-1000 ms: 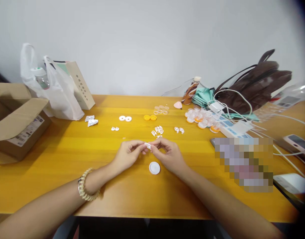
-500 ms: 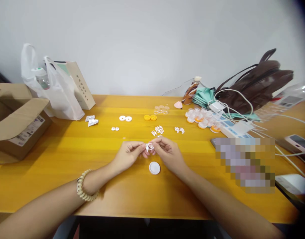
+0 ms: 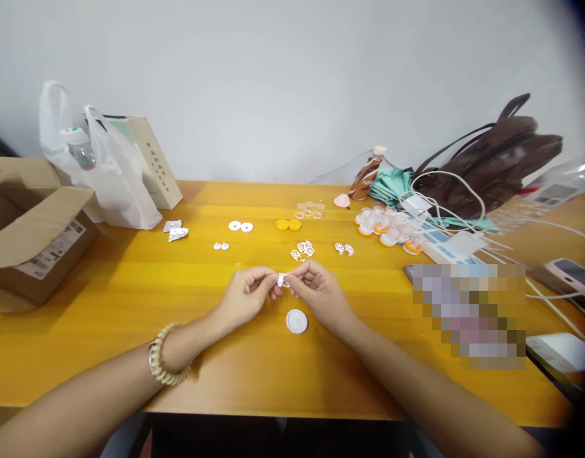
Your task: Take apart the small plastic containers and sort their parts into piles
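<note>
Between my fingertips is a small white plastic part (image 3: 282,280), partly covered by the fingers. My left hand (image 3: 248,294) pinches it from the left, and my right hand (image 3: 318,294) grips it from the right. Just below, a round white disc (image 3: 296,322) lies flat on the table. Beyond my hands sits a small heap of white openwork pieces (image 3: 303,249), with more white openwork pieces (image 3: 344,249) to the right. Two small white knobs (image 3: 221,246), two white rings (image 3: 240,226) and two yellow round caps (image 3: 288,225) lie farther back.
Clear rings (image 3: 310,210) lie behind the yellow caps. At right are clear-and-orange round cases (image 3: 390,235), a power strip (image 3: 445,247), cables, a bottle (image 3: 367,175), a brown bag (image 3: 497,159) and a blurred phone-like object. A cardboard box (image 3: 58,254) and plastic bag (image 3: 123,191) stand left.
My right thumb and fingers have shifted slightly left, covering more of the white plastic part. The part appears turned a little. Items on the table have stayed put.
</note>
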Demonstrator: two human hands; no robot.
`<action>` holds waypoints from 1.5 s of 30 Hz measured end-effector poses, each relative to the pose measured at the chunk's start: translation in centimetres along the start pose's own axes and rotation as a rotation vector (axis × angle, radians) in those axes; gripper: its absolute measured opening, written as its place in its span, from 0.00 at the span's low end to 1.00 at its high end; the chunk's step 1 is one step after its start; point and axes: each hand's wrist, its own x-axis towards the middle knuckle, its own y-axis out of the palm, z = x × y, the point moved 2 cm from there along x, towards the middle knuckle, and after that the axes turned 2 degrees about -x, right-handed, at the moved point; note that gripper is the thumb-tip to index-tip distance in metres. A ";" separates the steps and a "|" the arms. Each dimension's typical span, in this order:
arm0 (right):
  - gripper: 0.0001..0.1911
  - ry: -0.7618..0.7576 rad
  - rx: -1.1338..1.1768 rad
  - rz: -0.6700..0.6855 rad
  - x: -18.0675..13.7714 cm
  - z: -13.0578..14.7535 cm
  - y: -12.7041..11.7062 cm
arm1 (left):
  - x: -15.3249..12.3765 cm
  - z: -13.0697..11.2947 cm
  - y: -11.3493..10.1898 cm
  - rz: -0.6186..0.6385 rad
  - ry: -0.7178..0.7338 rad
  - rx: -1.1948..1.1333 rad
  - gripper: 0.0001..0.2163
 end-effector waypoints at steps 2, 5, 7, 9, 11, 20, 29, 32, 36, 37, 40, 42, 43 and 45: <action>0.10 -0.026 -0.022 -0.021 -0.1 0.0 0.0 | 0.0 0.0 0.1 -0.007 0.006 0.024 0.14; 0.08 -0.155 -0.168 -0.030 -0.5 0.5 -0.2 | -0.1 0.1 0.2 0.003 -0.001 0.019 0.13; 0.06 -0.212 -0.256 -0.017 -0.6 0.8 -0.4 | -0.3 0.1 0.3 -0.006 0.012 0.033 0.13; 0.07 -0.183 -0.226 -0.011 -0.6 0.9 -0.4 | -0.4 0.0 0.3 -0.030 0.044 0.089 0.12; 0.09 -0.071 -0.105 0.003 -0.4 0.7 -0.3 | -0.6 0.0 0.2 -0.054 0.081 0.155 0.12; 0.11 0.050 -0.035 -0.182 1.9 -0.7 -3.3 | 0.5 1.0 -1.5 -0.159 0.064 0.074 0.12; 0.04 -0.053 -0.671 -0.208 7.5 -1.4 -5.0 | 0.5 1.1 -1.3 -0.172 0.060 0.034 0.12; 0.02 -0.064 -0.734 -0.196 8.2 -1.7 -4.5 | 0.5 1.0 -1.2 -0.162 0.065 0.051 0.12; 0.02 -0.060 -0.774 -0.183 8.8 -2.2 -4.5 | 0.4 0.8 -1.1 -0.159 0.071 0.069 0.12; 0.02 -0.061 -0.778 -0.181 8.8 -2.3 -4.6 | 0.4 0.8 -1.1 -0.161 0.071 0.069 0.12; 0.02 -0.078 -0.773 -0.183 8.8 -2.3 -4.7 | 0.5 0.8 -1.1 -0.156 0.062 0.055 0.11; 0.03 -0.103 -0.758 -0.186 8.4 -1.7 -4.4 | 0.5 0.8 -1.1 -0.150 0.038 0.013 0.11; 0.04 -0.115 -0.749 -0.185 8.0 -1.3 -4.2 | 0.5 0.8 -1.1 -0.147 0.022 -0.019 0.11; 0.06 -0.171 -0.713 -0.138 6.7 -0.2 -3.4 | 0.6 0.7 -1.1 -0.131 -0.010 -0.093 0.11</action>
